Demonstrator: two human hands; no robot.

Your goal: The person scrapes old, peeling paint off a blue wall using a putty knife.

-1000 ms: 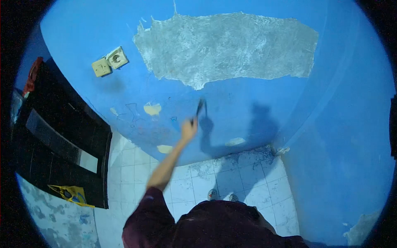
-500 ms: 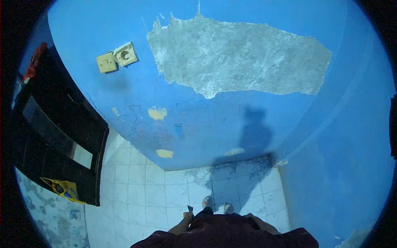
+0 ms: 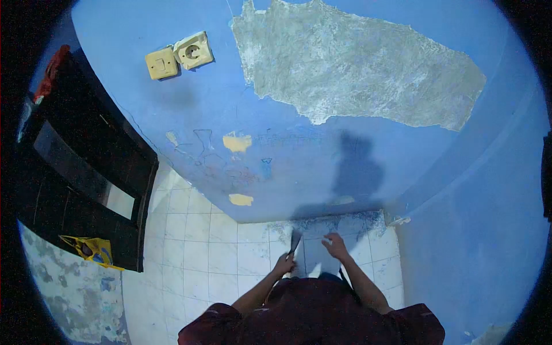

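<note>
My left hand is closed around the handle of a scraper, its broad dark blade pointing up and away from me. To its right, my right hand is raised in front of my body with the fingers loosely bent and apart, holding nothing that I can see. Both hands are over the tiled floor, apart from the wall. Ahead stands a blue wall with a large bare grey patch where the paint is gone.
A power socket and a light switch sit at the wall's upper left. Dark furniture stands on the left, with a yellow bag by it. Paint flakes lie along the wall's foot. Another blue wall bounds the right.
Both hands have risen forward from beside my body, the left bringing the scraper with it. My right hand has come into view. The camera view has shifted, and the feet are now mostly hidden.
</note>
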